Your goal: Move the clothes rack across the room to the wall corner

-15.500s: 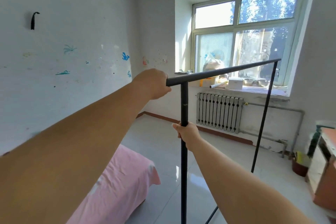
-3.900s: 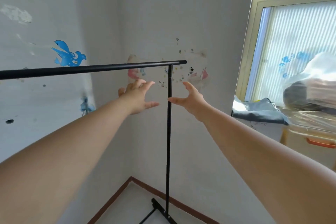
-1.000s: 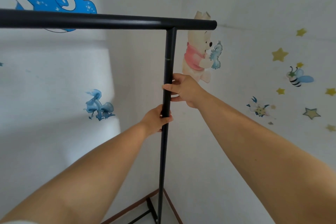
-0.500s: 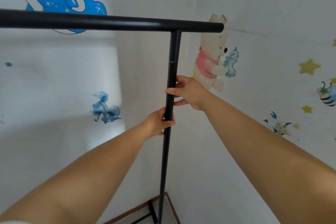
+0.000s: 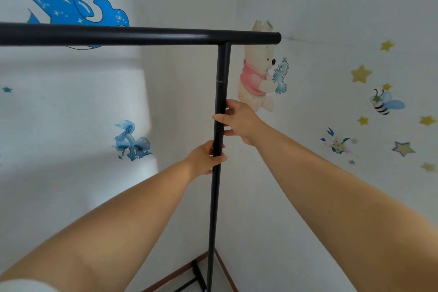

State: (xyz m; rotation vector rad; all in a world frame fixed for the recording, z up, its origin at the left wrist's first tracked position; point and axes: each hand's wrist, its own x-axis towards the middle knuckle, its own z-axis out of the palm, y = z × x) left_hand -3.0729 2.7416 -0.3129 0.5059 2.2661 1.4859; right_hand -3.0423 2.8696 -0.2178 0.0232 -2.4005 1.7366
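The black clothes rack (image 5: 213,208) stands close to the wall corner (image 5: 213,248). Its top bar (image 5: 118,35) runs in from the left edge and ends just past the upright pole. My left hand (image 5: 205,160) is wrapped around that pole about halfway up. My right hand (image 5: 239,119) holds the same pole slightly higher, fingers curled around it from the right. The rack's foot (image 5: 196,277) rests on the floor beside the brown skirting. The rack's other end is out of view to the left.
Two white walls meet right behind the pole. Stickers cover them: a blue dolphin (image 5: 71,2), blue mushrooms (image 5: 132,142), a bear (image 5: 258,73), a bee (image 5: 385,102) and several stars. A brown skirting board (image 5: 177,272) runs along the floor.
Over the last second both hands stay on the upright pole in the same grip. The view has shifted a little; the rack barely moves against the corner.
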